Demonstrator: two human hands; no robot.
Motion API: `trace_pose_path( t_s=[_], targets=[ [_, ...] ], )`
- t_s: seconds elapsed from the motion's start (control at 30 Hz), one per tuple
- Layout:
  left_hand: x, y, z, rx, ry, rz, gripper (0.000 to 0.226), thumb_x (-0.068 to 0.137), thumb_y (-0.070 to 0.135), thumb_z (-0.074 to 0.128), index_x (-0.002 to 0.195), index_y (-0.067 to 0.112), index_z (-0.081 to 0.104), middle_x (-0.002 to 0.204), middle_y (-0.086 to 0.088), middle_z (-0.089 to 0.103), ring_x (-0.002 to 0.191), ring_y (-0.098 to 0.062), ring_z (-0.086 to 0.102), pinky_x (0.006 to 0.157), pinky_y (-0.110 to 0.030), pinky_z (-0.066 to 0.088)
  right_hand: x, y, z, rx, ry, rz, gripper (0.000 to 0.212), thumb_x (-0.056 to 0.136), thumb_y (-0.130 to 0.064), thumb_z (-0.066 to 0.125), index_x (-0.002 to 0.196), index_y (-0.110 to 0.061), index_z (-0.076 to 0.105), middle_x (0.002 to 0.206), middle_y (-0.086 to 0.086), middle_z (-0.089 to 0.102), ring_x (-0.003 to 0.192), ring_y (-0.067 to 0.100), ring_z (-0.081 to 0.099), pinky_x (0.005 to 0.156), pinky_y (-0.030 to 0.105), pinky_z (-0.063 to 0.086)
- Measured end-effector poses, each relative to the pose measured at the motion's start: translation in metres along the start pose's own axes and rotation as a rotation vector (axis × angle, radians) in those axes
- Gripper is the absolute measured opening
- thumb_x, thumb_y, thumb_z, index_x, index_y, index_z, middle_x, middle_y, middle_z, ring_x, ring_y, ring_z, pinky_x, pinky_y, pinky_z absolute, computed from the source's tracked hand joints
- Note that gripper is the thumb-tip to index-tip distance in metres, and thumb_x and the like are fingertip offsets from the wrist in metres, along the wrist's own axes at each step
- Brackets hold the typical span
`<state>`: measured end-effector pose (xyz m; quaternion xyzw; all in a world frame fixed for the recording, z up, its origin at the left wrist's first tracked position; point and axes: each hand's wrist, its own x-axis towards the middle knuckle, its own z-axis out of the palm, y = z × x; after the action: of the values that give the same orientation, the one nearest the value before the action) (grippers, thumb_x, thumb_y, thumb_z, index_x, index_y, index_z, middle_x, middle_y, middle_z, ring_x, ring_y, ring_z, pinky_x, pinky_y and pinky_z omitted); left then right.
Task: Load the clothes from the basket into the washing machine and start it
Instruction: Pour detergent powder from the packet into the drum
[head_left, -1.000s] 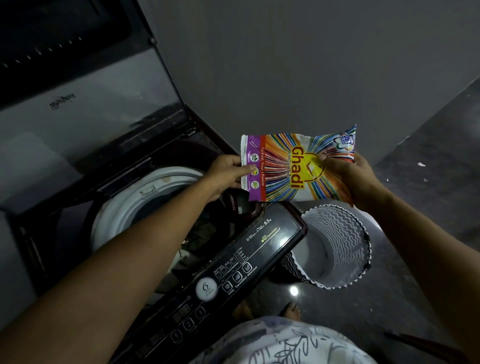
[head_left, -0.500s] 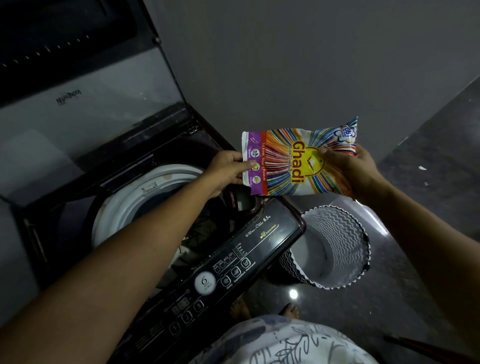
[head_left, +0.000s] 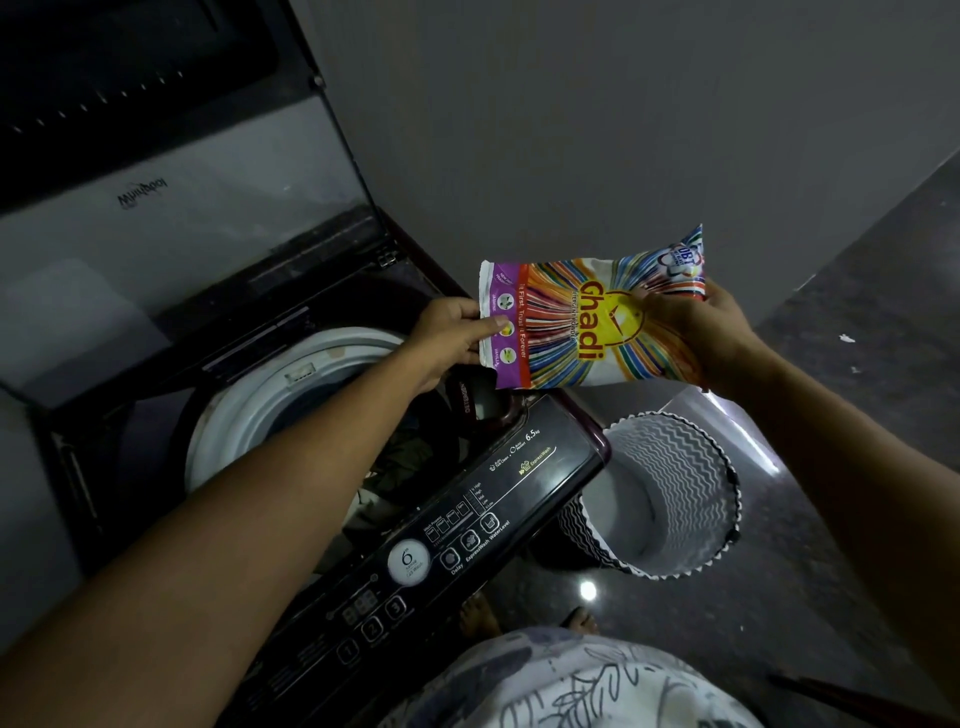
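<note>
The left hand (head_left: 452, 338) pinches the left edge of a colourful plastic detergent packet (head_left: 571, 332); the right hand (head_left: 696, 332) grips its right end. Dark clothes (head_left: 410, 457) lie inside the open black washing machine (head_left: 545, 467), left of the zigzag-patterned basket (head_left: 691, 467).

home laundry corner, washing machine (head_left: 291, 415), basket (head_left: 670, 493)

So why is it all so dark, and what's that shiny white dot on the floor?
Head view: the room is dim, so inside the washing machine is shadowy; the dot is glare off the glossy floor, with a bright streak behind the basket; the detergent packet is sharp and readable.
</note>
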<state>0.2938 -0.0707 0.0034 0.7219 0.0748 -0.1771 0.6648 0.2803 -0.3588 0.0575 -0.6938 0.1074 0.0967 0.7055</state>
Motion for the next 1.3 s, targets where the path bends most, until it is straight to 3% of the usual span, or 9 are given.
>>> trace_pose_path(
  t_s=[0.13, 0.37, 0.57, 0.7, 0.9, 1.3],
  targets=[
    [0.000, 0.001, -0.001, -0.021, 0.002, 0.000, 0.013, 0.092, 0.019, 0.072, 0.104, 0.017, 0.069, 0.084, 0.004, 0.079, 0.080, -0.013, 0.077, 0.059, -0.021, 0.058, 0.002, -0.001, 0.002, -0.016, 0.028, -0.026, 0.025, 0.087, -0.015, 0.075, 0.109, -0.020, 0.064, 0.092, 0.000, 0.078, 0.082, 0.021, 0.077, 0.063, 0.032, 0.062],
    [0.002, -0.001, -0.002, -0.043, 0.007, -0.003, 0.017, 0.091, 0.021, 0.073, 0.107, 0.017, 0.069, 0.088, 0.001, 0.079, 0.083, -0.015, 0.077, 0.062, -0.024, 0.059, 0.005, 0.000, 0.004, -0.022, 0.022, -0.075, 0.021, 0.088, -0.012, 0.074, 0.106, -0.020, 0.066, 0.091, -0.002, 0.079, 0.081, 0.019, 0.077, 0.064, 0.031, 0.061],
    [0.004, -0.004, -0.004, -0.034, -0.002, -0.015, 0.027, 0.091, 0.023, 0.074, 0.115, 0.012, 0.069, 0.093, -0.002, 0.079, 0.085, -0.016, 0.077, 0.064, -0.026, 0.060, 0.007, 0.002, 0.002, -0.039, 0.010, -0.083, 0.023, 0.087, -0.014, 0.076, 0.107, -0.020, 0.068, 0.098, 0.001, 0.079, 0.088, 0.024, 0.077, 0.068, 0.033, 0.062],
    [0.004, -0.004, -0.004, -0.044, -0.004, -0.014, 0.030, 0.091, 0.022, 0.073, 0.118, 0.009, 0.068, 0.094, -0.003, 0.079, 0.085, -0.017, 0.077, 0.066, -0.026, 0.060, 0.010, 0.001, 0.002, -0.043, 0.024, -0.081, 0.034, 0.087, -0.014, 0.076, 0.119, -0.012, 0.066, 0.106, 0.008, 0.077, 0.092, 0.027, 0.076, 0.073, 0.038, 0.063],
    [0.004, -0.004, -0.007, -0.048, -0.008, -0.007, 0.031, 0.091, 0.022, 0.073, 0.118, 0.008, 0.068, 0.096, -0.004, 0.079, 0.087, -0.018, 0.077, 0.067, -0.027, 0.061, 0.010, -0.003, 0.004, -0.056, 0.009, -0.070, 0.023, 0.087, -0.015, 0.076, 0.107, -0.021, 0.067, 0.097, 0.000, 0.079, 0.087, 0.023, 0.077, 0.066, 0.032, 0.062],
    [0.006, -0.004, -0.006, -0.052, -0.016, -0.004, 0.029, 0.092, 0.021, 0.072, 0.118, 0.009, 0.068, 0.096, -0.003, 0.079, 0.087, -0.017, 0.077, 0.067, -0.026, 0.060, 0.013, -0.004, 0.003, -0.058, 0.002, -0.056, 0.026, 0.088, -0.015, 0.075, 0.113, -0.017, 0.066, 0.097, 0.002, 0.079, 0.086, 0.022, 0.077, 0.066, 0.032, 0.062]
  ],
)
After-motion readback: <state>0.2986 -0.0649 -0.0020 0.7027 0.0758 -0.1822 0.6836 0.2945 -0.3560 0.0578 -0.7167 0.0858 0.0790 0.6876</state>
